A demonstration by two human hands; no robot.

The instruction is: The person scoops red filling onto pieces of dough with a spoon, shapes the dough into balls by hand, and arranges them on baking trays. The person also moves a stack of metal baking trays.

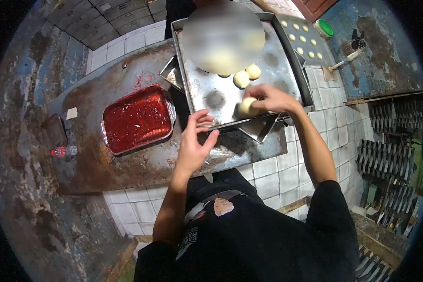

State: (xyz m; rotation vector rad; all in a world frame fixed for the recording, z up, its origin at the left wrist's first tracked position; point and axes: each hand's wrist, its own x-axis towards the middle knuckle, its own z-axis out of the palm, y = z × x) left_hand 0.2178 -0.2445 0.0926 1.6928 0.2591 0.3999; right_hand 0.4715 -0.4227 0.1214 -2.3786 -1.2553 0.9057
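Note:
A large metal tray (pixel 202 84) lies on the worn table, above my body in the view. My right hand (pixel 268 98) is over its near right part, its fingers closed on a pale dough ball (pixel 249 107), which looks slightly blurred. Two more dough balls, one (pixel 241 79) touching the other (pixel 253 72), sit farther in on the tray. My left hand (pixel 197 141) is at the tray's near edge, fingers apart and holding nothing. A blurred disc hides the tray's far part and anything under it.
Left of the tray, a glass dish (pixel 138 120) of red filling stands on the table (pixel 84 164), with a small bottle (pixel 65 151) farther left. Another tray (pixel 293 40) with several dough balls and a green-rimmed tub (pixel 324 28) are at the upper right.

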